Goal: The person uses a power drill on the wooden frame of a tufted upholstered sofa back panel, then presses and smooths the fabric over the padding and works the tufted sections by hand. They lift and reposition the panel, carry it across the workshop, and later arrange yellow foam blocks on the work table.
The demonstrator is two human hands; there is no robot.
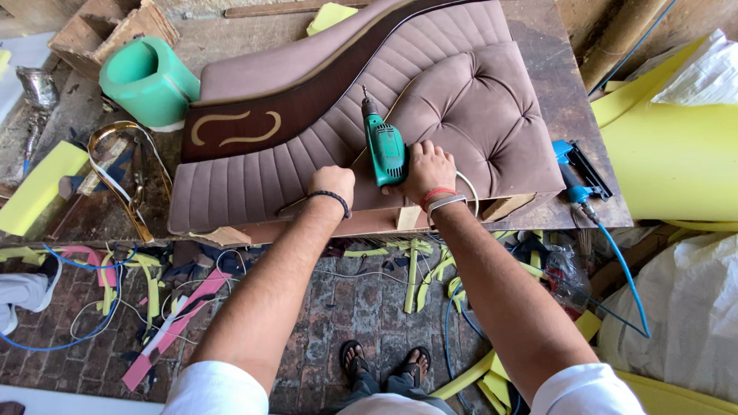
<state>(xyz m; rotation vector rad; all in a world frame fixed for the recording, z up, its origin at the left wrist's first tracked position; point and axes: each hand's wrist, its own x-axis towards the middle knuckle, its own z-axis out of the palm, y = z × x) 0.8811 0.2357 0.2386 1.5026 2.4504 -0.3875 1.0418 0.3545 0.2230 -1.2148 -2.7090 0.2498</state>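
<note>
- Our right hand [427, 167] grips the green drill [384, 146], rigid and likely weighty, by its handle, tip against the soft upholstered panel [323, 131] on the workbench [553, 92].
- Our left hand [332, 184] rests clenched on the panel, seemingly holding nothing.

sleeves: short, white, at the lower frame edge
left wrist: dark beaded bracelet [332, 197]
right wrist: red band, grey band [444, 201]
feet: dark sandals [385, 359]

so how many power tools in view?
2: a green drill in the right hand on the upholstered panel, and a blue air stapler at the table's right edge. Clutter may hide others.
</note>
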